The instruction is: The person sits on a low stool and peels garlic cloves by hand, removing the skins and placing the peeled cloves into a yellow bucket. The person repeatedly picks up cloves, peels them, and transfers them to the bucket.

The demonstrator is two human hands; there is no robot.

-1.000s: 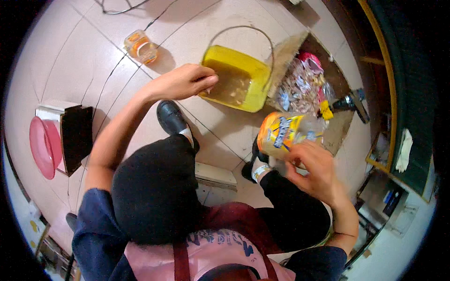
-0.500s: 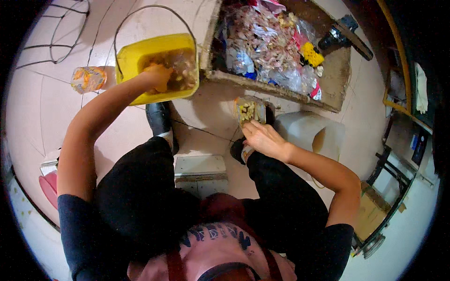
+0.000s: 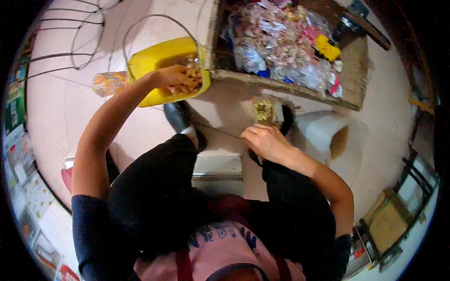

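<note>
My left hand (image 3: 169,76) reaches into the yellow bucket (image 3: 144,67), its fingers curled round several small tan pieces (image 3: 192,77). More such pieces lie in brownish liquid below. My right hand (image 3: 267,141) hovers on the near side of a clear container (image 3: 255,100) on the floor. Its fingers are pinched together, and whatever they hold, if anything, is hidden. Pale, peeled-looking pieces (image 3: 263,110) fill the container. The bucket's wire handle (image 3: 154,16) stands up in an arch.
A worn tray (image 3: 300,90) heaped with thin scraps and plastic waste lies ahead, a yellow item (image 3: 327,48) on it. A clear orange-patterned jar (image 3: 108,84) sits left of the bucket. A whitish tub (image 3: 323,129) lies at the right. Wire racking (image 3: 70,56) stands far left.
My left hand has lifted its fingers out of the liquid with tan pieces in them. My right hand has drawn back slightly from the clear container. The whole view has shifted.
</note>
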